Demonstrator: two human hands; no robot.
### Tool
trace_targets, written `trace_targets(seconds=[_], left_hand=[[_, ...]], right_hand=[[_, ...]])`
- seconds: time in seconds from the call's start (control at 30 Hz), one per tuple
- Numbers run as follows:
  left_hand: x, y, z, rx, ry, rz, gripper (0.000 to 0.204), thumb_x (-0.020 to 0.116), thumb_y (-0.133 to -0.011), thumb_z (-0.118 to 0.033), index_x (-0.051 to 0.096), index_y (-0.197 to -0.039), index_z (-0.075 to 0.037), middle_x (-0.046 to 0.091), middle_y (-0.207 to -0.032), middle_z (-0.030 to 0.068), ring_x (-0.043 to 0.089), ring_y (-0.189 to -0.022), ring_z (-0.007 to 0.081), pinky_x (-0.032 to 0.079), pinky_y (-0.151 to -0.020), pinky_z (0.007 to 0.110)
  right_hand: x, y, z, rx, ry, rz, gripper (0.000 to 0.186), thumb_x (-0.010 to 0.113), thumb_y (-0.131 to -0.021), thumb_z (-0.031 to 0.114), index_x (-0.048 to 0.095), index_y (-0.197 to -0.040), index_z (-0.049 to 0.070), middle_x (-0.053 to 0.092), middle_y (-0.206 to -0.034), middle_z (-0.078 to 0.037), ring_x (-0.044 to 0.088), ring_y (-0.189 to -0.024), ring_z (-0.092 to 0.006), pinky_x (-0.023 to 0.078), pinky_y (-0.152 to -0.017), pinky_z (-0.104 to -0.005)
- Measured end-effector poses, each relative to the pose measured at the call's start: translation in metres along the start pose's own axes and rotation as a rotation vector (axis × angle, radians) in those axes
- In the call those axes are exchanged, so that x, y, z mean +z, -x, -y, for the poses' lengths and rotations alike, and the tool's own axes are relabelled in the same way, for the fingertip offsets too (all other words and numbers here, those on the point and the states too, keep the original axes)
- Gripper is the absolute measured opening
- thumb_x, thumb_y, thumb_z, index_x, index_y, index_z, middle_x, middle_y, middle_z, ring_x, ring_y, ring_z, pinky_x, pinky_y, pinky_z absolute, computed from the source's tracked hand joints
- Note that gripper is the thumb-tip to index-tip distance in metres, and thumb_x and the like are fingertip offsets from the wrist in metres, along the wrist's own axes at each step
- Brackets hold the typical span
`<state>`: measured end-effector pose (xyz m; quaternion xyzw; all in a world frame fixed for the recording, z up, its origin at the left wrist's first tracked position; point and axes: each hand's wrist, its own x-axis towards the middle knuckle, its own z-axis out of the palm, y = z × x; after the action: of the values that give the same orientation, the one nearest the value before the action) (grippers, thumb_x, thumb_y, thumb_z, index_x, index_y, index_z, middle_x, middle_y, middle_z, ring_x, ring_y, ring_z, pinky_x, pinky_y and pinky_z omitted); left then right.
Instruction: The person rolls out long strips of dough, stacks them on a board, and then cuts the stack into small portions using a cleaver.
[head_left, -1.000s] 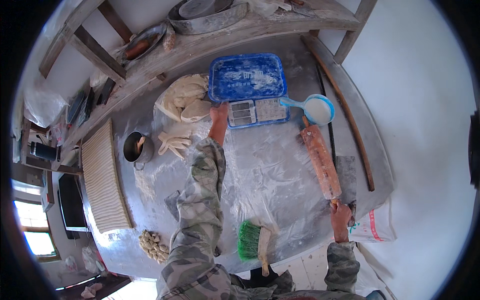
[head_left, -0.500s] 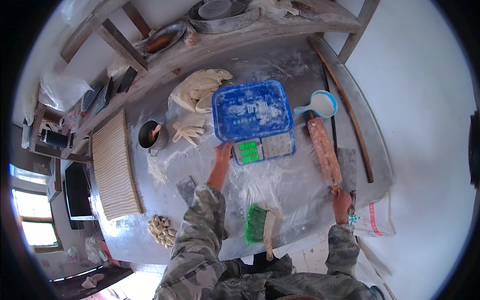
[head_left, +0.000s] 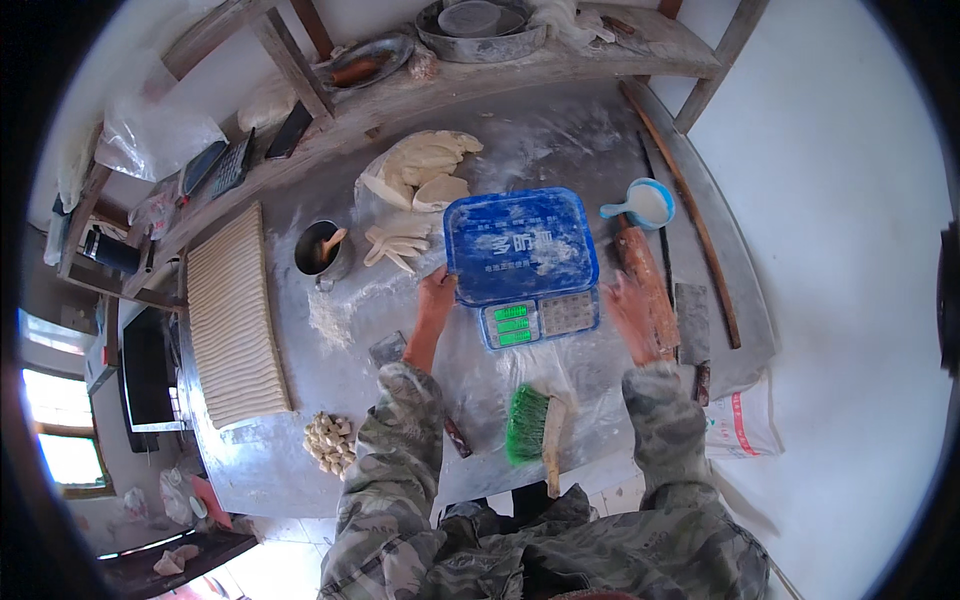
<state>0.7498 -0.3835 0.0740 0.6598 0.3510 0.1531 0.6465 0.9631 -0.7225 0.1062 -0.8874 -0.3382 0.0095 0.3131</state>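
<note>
Here's the blue scale [head_left: 500, 278] mid-worktop [head_left: 600, 420], lit display [head_left: 513, 325] facing the person, presumably for easy reading; the left grip [head_left: 436, 297] meets its left edge, perhaps steadying it, clamped or merely touching, I can't tell; the right grip [head_left: 630, 318], fingers apart, sits between scale and rolling pin [head_left: 650, 275]; the brush [head_left: 528, 425] points handle bodyward, likely for quick reach.

This is a dough-making kitchen: flour [head_left: 331, 318] dusts a metal worktable [head_left: 262, 468] bearing a dough mound [head_left: 418, 163], close-laid dough strips [head_left: 238, 320], a rolling pin [head_left: 649, 285] and a blue digital scale [head_left: 522, 258]; a wooden shelf [head_left: 600, 64] behind holds a round metal pan [head_left: 478, 50].
</note>
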Motion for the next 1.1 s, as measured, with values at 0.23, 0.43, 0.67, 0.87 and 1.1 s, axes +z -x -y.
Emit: trace_targets(seconds=[0.23,0.43,0.67,0.87,1.1], left_hand=[[0.012,-0.004,-0.03,0.089,0.033,0.031,0.027,0.05,-0.097,-0.015,0.069,-0.109,0.0,0.065,-0.073,0.0061,0.066,-0.062,0.0132,0.058,-0.052,0.031],[0.009,-0.005,-0.136,-0.056,0.176,0.212,0.028,0.05,-0.096,-0.02,0.064,-0.088,0.003,0.066,-0.071,0.0138,0.067,-0.056,0.0222,0.058,-0.052,0.033],[0.005,-0.049,-0.164,-0.369,0.074,0.221,0.033,0.05,-0.095,-0.026,0.062,-0.09,0.004,0.066,-0.073,0.015,0.065,-0.055,0.0258,0.055,-0.052,0.038],[0.002,-0.076,-0.155,-0.466,0.054,0.282,0.031,0.048,-0.097,-0.025,0.062,-0.088,0.001,0.066,-0.07,0.0133,0.064,-0.054,0.0245,0.053,-0.049,0.038],[0.011,-0.082,-0.138,-0.528,0.017,0.261,0.027,0.051,-0.098,-0.026,0.057,-0.091,0.0,0.062,-0.07,0.0148,0.059,-0.054,0.0268,0.048,-0.05,0.041]], right_hand=[[0.015,-0.048,0.015,0.59,-0.767,0.032,0.02,0.057,-0.094,0.012,0.063,-0.105,-0.004,0.072,-0.089,-0.014,0.071,-0.066,-0.022,0.055,-0.057,-0.0324],[-0.087,-0.095,0.051,0.617,-0.852,0.17,0.017,0.055,-0.095,0.012,0.063,-0.104,-0.001,0.072,-0.083,-0.014,0.071,-0.066,-0.0205,0.053,-0.058,-0.0288],[-0.118,-0.157,0.077,0.794,-0.673,0.287,0.019,0.056,-0.094,0.014,0.061,-0.102,-0.003,0.072,-0.08,-0.019,0.072,-0.066,-0.0266,0.05,-0.057,-0.0386],[-0.117,-0.169,0.077,0.769,-0.647,0.341,0.024,0.057,-0.095,0.018,0.06,-0.106,-0.003,0.073,-0.085,-0.019,0.073,-0.073,-0.0278,0.053,-0.069,-0.0422],[-0.115,-0.168,0.07,0.8,-0.648,0.353,0.025,0.056,-0.096,0.018,0.061,-0.103,-0.005,0.073,-0.085,-0.02,0.074,-0.075,-0.0276,0.054,-0.071,-0.0424]])
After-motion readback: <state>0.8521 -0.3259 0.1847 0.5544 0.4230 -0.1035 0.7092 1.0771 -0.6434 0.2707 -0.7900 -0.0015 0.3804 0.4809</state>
